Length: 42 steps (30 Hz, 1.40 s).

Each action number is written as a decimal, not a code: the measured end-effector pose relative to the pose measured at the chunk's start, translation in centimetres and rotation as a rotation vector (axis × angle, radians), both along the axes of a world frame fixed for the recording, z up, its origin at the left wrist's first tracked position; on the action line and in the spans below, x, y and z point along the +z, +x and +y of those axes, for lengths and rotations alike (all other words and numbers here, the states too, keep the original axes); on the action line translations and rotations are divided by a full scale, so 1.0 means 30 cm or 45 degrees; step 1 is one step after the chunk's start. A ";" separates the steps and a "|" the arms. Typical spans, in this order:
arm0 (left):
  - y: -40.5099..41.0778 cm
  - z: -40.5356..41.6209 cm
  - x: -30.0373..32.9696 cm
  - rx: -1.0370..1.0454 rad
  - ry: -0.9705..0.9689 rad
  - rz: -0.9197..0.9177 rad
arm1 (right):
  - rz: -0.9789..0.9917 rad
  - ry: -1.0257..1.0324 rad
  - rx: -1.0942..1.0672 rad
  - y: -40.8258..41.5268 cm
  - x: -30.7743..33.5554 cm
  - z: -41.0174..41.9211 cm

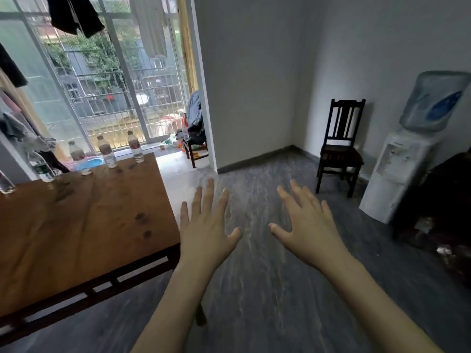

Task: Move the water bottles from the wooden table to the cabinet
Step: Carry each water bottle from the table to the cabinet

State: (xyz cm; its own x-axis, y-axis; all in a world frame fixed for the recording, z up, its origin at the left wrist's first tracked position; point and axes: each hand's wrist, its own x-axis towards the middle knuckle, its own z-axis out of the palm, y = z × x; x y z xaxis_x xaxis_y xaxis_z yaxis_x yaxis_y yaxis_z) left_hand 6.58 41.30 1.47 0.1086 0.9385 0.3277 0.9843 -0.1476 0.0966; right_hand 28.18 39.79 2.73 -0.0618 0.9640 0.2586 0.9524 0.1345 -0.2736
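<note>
The wooden table (84,225) fills the left of the view, and everything gets placed off it here. Beyond its far edge runs the barred window (102,80), with dark clothes (74,14) hanging above. Well off to the table's right, against the white wall, stands the water dispenser (397,174) with its big blue jug on top, and between table and dispenser sits a dark wooden chair (340,149).

Now the hands. Both are out in front over the grey floor, to the right of the table's near corner. The left hand (204,225) hangs just beside the table's right edge, palm down, fingers spread wide, holding nothing. The right hand (305,225) is farther from the table, splayed flat the same way and also empty.

And the water bottles? They stand upright along the table's far edge, well apart from both hands: one at the far right corner (135,147), one just left of it (107,152), a third further left (79,157). A green-labelled bottle (40,168) stands at the far left, and another clear one (5,183) is cut off by the frame edge.
</note>
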 end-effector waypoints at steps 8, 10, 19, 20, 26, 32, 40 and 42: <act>0.157 0.428 0.041 0.067 -0.004 0.021 | 0.010 0.022 0.071 0.155 0.025 0.488; 0.162 0.517 0.043 0.100 -0.048 0.043 | 0.033 -0.010 0.099 0.153 0.017 0.591; 0.098 0.980 -0.006 0.260 -0.096 0.039 | 0.111 -0.079 0.151 0.030 -0.034 1.124; 0.080 1.033 -0.013 0.282 -0.086 0.028 | 0.141 -0.081 0.144 0.005 -0.039 1.185; -0.079 1.373 -0.042 0.397 -0.004 -0.068 | 0.192 -0.098 0.179 -0.169 -0.053 1.588; -0.247 1.668 -0.051 0.493 -0.019 -0.087 | 0.121 -0.037 0.279 -0.294 -0.045 1.955; -0.388 2.021 -0.076 0.622 -0.111 -0.066 | -0.056 -0.044 0.464 -0.429 -0.063 2.342; -0.410 2.120 -0.096 0.658 -0.134 -0.048 | -0.077 -0.062 0.505 -0.447 -0.073 2.460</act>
State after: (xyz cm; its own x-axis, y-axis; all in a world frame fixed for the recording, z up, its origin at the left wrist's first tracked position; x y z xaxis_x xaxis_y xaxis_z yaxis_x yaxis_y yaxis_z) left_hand -5.72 104.89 -1.39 -0.3868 0.8947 0.2233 0.9218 0.3681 0.1215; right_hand 14.78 113.60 0.53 -0.4454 0.8733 0.1974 0.8438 0.4831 -0.2336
